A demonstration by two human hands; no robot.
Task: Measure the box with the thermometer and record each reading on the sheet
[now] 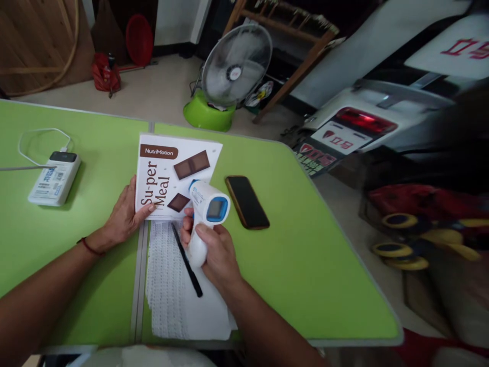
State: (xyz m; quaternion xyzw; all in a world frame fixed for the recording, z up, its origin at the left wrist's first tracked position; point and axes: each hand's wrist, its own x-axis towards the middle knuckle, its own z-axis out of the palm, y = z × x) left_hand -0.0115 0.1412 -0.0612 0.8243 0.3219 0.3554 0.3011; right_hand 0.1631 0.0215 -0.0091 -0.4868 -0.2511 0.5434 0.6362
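My right hand [214,252] grips the handle of a white and blue infrared thermometer [206,211], its nose aimed at a white "NutriMotion Su-per Meal" packet [168,171] lying flat on the green table [305,255]. My left hand [124,216] rests on the packet's near left corner, fingers spread and pressing it down. Below the packet lies a white sheet with printed rows [171,290], and a black pen [187,262] lies diagonally across it, just left of my right hand.
A black phone [247,202] lies face up right of the thermometer. A white power bank [55,178] with a looped cable sits at the table's left. Beyond the table stand a fan [235,66] on a green base and a parked scooter [362,122].
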